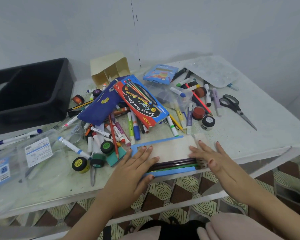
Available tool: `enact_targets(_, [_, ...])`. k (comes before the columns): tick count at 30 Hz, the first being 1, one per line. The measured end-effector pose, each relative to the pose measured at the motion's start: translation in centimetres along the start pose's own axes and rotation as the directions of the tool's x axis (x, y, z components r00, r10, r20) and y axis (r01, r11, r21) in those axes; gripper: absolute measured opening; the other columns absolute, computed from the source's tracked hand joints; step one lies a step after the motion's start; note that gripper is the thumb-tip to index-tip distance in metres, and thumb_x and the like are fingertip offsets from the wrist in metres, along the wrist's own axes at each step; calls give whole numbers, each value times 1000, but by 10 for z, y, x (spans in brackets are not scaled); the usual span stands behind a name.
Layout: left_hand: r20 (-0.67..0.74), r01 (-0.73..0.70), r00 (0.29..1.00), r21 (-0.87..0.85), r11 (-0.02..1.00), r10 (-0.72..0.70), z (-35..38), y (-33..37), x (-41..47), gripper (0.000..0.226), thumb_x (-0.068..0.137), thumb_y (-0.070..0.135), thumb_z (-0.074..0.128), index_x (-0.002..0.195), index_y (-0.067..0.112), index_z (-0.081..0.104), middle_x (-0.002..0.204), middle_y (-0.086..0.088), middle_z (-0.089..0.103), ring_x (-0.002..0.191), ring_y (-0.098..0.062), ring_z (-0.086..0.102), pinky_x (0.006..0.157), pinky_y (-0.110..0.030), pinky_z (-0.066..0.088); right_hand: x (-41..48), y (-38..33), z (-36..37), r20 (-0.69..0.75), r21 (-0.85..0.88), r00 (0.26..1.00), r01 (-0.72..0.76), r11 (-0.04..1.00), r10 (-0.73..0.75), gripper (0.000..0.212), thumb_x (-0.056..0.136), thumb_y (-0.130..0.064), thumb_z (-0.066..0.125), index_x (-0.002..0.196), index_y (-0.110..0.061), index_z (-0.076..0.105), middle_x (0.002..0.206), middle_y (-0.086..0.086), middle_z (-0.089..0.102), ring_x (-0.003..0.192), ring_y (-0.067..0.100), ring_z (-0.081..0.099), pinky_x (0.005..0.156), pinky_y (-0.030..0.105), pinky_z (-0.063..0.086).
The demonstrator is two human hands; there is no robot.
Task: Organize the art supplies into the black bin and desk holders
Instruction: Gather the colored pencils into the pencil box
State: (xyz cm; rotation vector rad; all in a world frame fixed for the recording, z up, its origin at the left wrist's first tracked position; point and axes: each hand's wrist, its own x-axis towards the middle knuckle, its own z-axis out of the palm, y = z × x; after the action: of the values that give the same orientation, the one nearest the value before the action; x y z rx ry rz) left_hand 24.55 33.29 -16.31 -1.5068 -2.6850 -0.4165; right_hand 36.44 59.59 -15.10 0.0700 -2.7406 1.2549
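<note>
The bin (29, 94) is black, the desk holder (111, 70) cream. I see a deep blue pouch (100, 108) with a yellow mark. The pencil box (142, 103) is red and blue round a black oval with rainbow lettering. The flat box (170, 149) nearest me is off-white edged in light blue, its pencils (173, 163) dark purple and green. The scissors (232, 104) have black handles. The floor tiles (180, 187) are brown and cream fans, dark-lined.

Looked like a craft corner in a home. Had a paint-speckled white tabletop (267, 139) beside a plain pale wall (215, 28), patterned fan-motif floor tiles (163, 187) beneath, and a household jumble of markers (100, 132), paint pots (79, 164) and scissors (239, 110) on top.
</note>
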Motion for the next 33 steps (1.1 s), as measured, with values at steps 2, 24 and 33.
enact_targets(2, [-8,-20,1000,-1,1000,20,2,-1,0,45,102,43,20,144,33,29,153,5,26,143,-11,17,116,-36,8,-1,-1,-1,-8,5,1000,12,1000,-12,67,93,-65,9,128,-31,55,142,-18,45,141,0,21,118,31,3])
enact_targets(24, [-336,-121,941,-244,962,32,-32,8,109,30,92,20,47,113,11,66,110,1,66,109,-14,55,97,-27,39,132,13,-84,-352,-510,850,-526,681,392,12,78,-22,62,84,-21,72,89,4,67,86,28,56,74,31,29])
enact_targets(33, [-291,-141,956,-319,937,45,-24,17,139,30,91,20,48,113,11,66,105,1,67,102,-10,53,93,-17,35,132,22,-91,-385,-596,858,-513,618,341,8,79,-22,57,75,-14,55,67,2,57,69,25,52,71,32,27])
